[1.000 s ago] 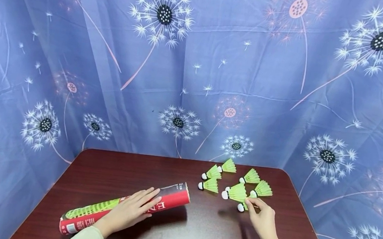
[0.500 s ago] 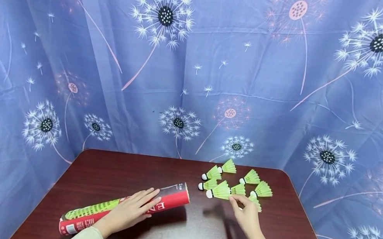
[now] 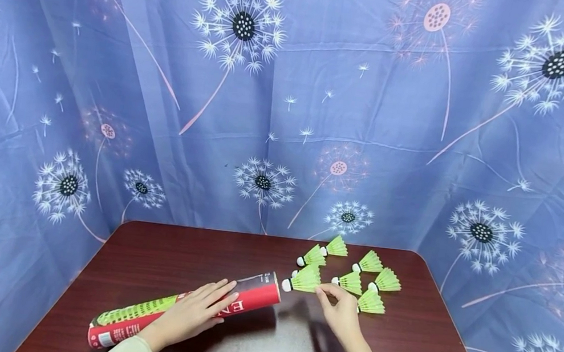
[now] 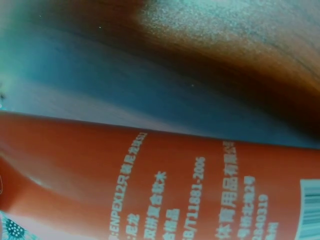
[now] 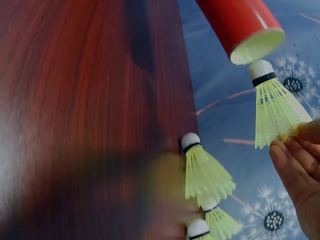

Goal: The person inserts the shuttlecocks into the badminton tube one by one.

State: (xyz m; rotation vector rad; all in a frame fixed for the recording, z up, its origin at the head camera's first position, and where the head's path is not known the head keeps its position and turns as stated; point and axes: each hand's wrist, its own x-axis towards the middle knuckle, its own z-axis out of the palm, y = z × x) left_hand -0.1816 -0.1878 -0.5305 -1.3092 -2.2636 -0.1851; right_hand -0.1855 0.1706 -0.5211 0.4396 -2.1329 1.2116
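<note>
My left hand [image 3: 192,311] lies across a red shuttlecock tube [image 3: 254,304], fingers over its top and thumb on the near side. The tube slants over the table, its right end raised above its shadow. My right hand [image 3: 346,316] pinches a yellow-green shuttlecock [image 3: 306,282] by the skirt edge between thumb and fingertips. Its white cork faces the tube's right end; the right wrist view shows the cork [image 5: 261,69] close to the open mouth [image 5: 257,46]. Printed text on the tube [image 4: 75,165] fills the left wrist view, where the hand hardly shows.
Several loose shuttlecocks [image 3: 348,281] lie at the table's back right, one partly hidden behind the held one. The brown wooden table [image 3: 192,247] has a blue dandelion-print curtain [image 3: 288,113] behind and at both sides.
My right hand has carried the shuttlecock leftward from among the loose ones to the tube's right end. The left hand and tube have stayed nearly in place.
</note>
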